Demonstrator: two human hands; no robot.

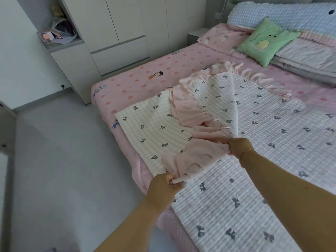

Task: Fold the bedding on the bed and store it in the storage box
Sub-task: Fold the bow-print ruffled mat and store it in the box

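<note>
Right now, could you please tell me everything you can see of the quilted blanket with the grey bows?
The white quilted blanket with grey bows and a pink ruffled frill lies on the pink dotted bed sheet. Its near-left portion is turned over, showing a cream checked underside. The left hand and the right hand each grip the frilled edge, lifting it.

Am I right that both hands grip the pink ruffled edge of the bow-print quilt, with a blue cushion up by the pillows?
Not quite: the cushion is green, not blue. The head view shows it lying by the pillows at the head of the bed. The rest holds: the left hand and right hand both grip the pink ruffled edge of the bow-print quilt.
</note>
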